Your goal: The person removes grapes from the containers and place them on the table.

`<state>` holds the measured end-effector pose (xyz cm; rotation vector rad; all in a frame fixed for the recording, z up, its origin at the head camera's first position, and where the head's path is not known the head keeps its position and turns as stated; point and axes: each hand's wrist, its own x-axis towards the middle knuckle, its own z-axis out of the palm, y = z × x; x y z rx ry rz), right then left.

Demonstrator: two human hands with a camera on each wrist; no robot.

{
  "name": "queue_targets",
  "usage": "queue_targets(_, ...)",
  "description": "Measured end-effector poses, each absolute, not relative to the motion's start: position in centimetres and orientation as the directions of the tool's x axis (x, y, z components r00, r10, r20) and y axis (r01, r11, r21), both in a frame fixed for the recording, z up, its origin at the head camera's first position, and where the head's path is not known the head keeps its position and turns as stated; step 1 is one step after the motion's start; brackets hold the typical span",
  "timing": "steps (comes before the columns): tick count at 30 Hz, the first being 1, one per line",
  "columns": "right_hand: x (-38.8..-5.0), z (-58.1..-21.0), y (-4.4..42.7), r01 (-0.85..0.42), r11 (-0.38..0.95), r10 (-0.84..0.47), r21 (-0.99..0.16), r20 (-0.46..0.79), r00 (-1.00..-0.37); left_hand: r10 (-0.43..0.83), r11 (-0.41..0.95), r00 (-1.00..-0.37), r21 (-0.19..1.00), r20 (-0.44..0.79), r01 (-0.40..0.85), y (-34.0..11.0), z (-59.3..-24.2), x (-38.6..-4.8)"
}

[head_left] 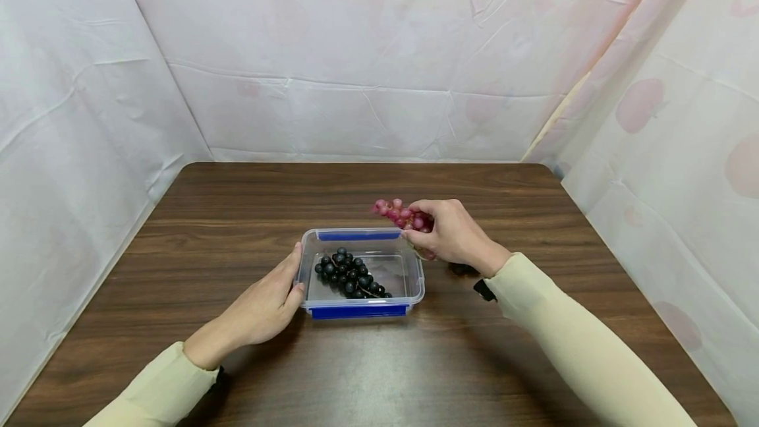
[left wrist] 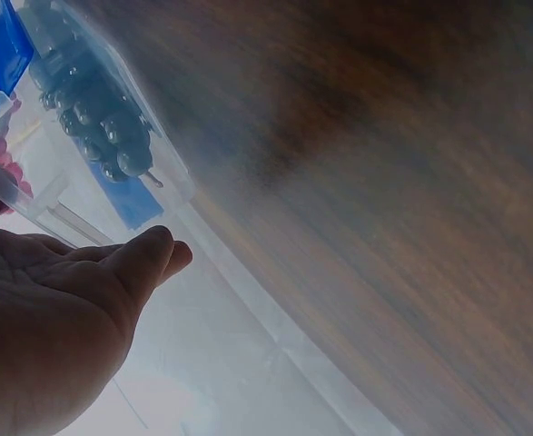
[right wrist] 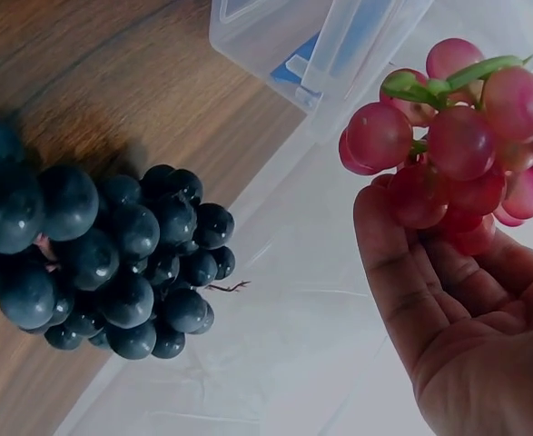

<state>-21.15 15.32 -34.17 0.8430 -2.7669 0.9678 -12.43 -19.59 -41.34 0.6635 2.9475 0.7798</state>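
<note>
A clear plastic container (head_left: 395,282) with blue clips stands on the table, a bunch of black grapes (head_left: 350,275) lying inside it. My left hand (head_left: 267,298) rests against the container's left wall, fingers straight along the side and thumb near the rim. Above the container's back right corner, my right hand (head_left: 447,229) holds a bunch of red grapes (head_left: 400,213) between thumb and fingers. The right wrist view shows these red grapes (right wrist: 461,141) with a green stem, lying over the fingers. Another bunch of black grapes (right wrist: 130,254) lies on the table beneath the right hand, mostly hidden in the head view.
The brown wooden table (head_left: 237,203) has rounded back corners. Pale sheets with faint fruit prints (head_left: 367,51) hang behind it and at both sides. Dark bands (head_left: 485,290) show at the sleeve cuffs.
</note>
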Motion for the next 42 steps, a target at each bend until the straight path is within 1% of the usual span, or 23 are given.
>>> queue_targets(5,-21.2,-34.2,15.6,-0.53,0.654,-0.464,-0.54,0.267,-0.845,0.407,0.785,-0.909,0.477,0.087,0.397,-19.6,-41.3,-12.5)
queue_targets(15,-21.2,-34.0,16.4,-0.493,0.678,-0.447,-0.545,0.227,-0.865,0.407,0.781,-0.908,0.479,0.095,0.4,-19.5,-41.4,-12.5)
queue_targets(22,-21.3,-34.0,17.0,-0.474,0.692,-0.427,-0.544,0.22,-0.877,0.41,0.78,-0.908,0.482,0.09,0.399,-19.5,-41.5,-12.5)
queue_targets(36,-21.2,-33.9,17.6,-0.462,0.702,-0.413,-0.542,0.218,-0.884,0.403,0.78,-0.912,0.493,0.076,0.385,-19.3,-41.6,-12.4)
queue_targets(42,-21.2,-33.7,18.2,-0.429,0.724,-0.386,-0.54,0.197,-0.901,0.403,0.782,-0.912,0.489,0.077,0.387,-19.2,-41.5,-12.4)
